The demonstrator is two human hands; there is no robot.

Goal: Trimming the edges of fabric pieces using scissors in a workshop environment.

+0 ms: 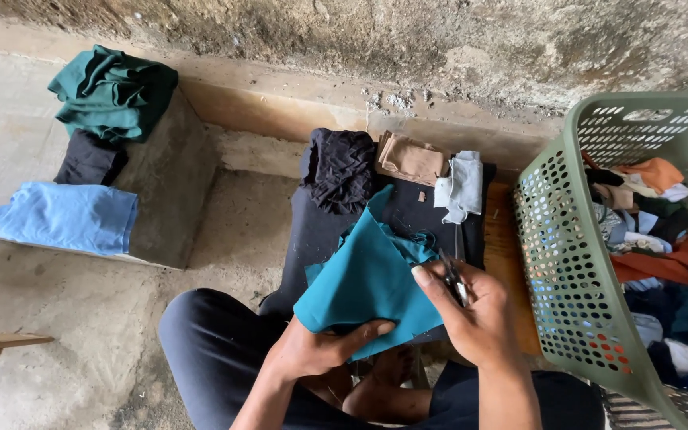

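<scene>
A piece of teal cloth [364, 279] lies over a black cloth [320, 231] on a low wooden stool [503, 247] in front of me. My left hand [320, 346] grips the teal cloth's near edge, thumb on top. My right hand [471, 314] holds a small pair of dark scissors [453, 275] at the cloth's right edge, blades pointing away. Small folded pieces rest at the stool's far side: a black crinkled one [340, 167], a tan one [412, 158] and a pale grey one [459, 187].
A green perforated plastic basket [567, 263] full of mixed coloured cloth scraps stands at my right. On a concrete block [173, 183] to the left lie dark green [113, 91], black [89, 159] and light blue [65, 215] cloths. A rough wall runs behind.
</scene>
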